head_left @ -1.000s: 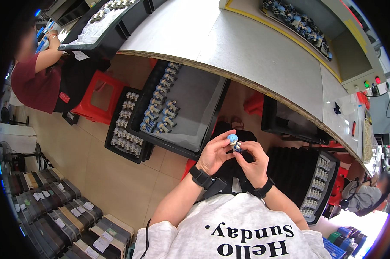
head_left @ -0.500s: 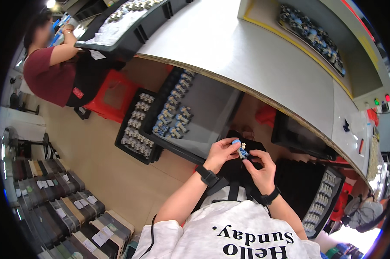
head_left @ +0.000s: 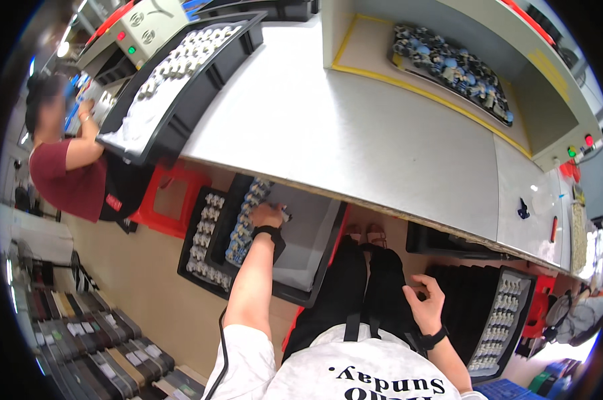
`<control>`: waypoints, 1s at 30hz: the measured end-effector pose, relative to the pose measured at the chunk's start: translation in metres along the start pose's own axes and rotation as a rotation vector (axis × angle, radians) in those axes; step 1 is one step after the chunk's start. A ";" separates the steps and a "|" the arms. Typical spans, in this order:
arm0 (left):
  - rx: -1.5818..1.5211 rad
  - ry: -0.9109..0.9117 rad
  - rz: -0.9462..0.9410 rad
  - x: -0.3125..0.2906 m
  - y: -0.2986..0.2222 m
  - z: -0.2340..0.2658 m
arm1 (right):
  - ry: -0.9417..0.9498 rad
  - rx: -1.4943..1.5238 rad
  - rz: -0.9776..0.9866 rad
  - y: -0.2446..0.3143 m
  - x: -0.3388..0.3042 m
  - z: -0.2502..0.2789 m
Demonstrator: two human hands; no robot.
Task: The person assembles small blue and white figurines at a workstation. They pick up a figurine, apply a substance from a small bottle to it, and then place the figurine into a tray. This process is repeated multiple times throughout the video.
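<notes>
My left hand (head_left: 267,215) reaches into a black tray (head_left: 315,288) beside the bench. A small blue-and-white toy figurine (head_left: 287,215) shows at its fingertips; the closed fingers partly cover it. Rows of similar blue, white and dark figurines (head_left: 240,239) line the left side of that tray, just beside the hand. Over my right thigh, my right hand (head_left: 426,303) is loosely curled, thumb and fingers apart, holding nothing.
A grey-white bench (head_left: 355,133) spans ahead, with a lit booth holding heaped figurines (head_left: 451,67). Trays of whitish figurines stand at the bench's left (head_left: 138,157), the floor (head_left: 205,267) and right (head_left: 505,320). A co-worker in a maroon shirt (head_left: 68,177) sits far left.
Both hands held the figurine before my lap. My left hand has since carried it forward-left into the tray; my right hand has let go and moved lower right. The view has shifted.
</notes>
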State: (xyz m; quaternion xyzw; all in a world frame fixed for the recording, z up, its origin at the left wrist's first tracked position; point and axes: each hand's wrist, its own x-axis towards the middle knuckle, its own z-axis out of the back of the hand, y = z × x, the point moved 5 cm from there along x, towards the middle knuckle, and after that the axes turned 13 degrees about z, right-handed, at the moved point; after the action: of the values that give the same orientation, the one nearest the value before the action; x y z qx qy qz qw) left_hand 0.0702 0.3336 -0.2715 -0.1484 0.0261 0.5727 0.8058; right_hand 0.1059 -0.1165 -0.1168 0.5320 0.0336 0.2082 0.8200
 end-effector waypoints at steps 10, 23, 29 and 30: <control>0.587 0.018 0.033 0.026 0.018 -0.025 | 0.039 -0.127 0.325 0.091 0.062 0.083; -0.057 -0.248 -0.209 0.001 0.007 0.015 | 0.035 -0.877 0.473 0.148 0.308 0.132; -0.719 0.234 -0.204 -0.084 -0.042 0.064 | -0.119 -0.958 0.317 0.081 0.395 0.151; -0.866 0.299 -0.194 -0.097 -0.043 0.059 | -0.130 -0.973 0.307 0.074 0.404 0.152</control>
State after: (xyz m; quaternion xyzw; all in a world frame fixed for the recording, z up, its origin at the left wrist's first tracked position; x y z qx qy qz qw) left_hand 0.0695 0.2481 -0.1856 -0.5538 -0.1136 0.4252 0.7068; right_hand 0.4928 -0.0686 0.0815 0.0994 -0.1968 0.2843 0.9330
